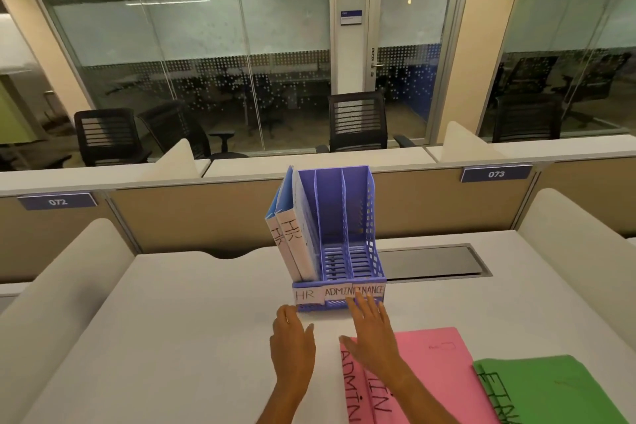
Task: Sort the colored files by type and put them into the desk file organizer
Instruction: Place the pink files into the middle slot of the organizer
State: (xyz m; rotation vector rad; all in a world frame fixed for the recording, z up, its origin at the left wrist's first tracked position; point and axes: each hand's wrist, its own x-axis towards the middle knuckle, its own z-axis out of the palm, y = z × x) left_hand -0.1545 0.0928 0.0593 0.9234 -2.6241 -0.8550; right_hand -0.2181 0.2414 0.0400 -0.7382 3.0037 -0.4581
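HR slot: two blue files [287, 234] upright in organizer [339, 286] | left hand [292, 341], right hand [373, 330]: fingers spread, empty, near front lip, likely steadying | pink ADMIN files [430, 368], green files [543, 385] unsorted, near right

Ahead of me, a grey cable hatch [430, 263] is set into my white desk [172, 320] near its far edge. Beyond the partition, tags 072 [57, 201] and 073 [496, 174], black mesh chairs [358, 122], glass walls [192, 45].
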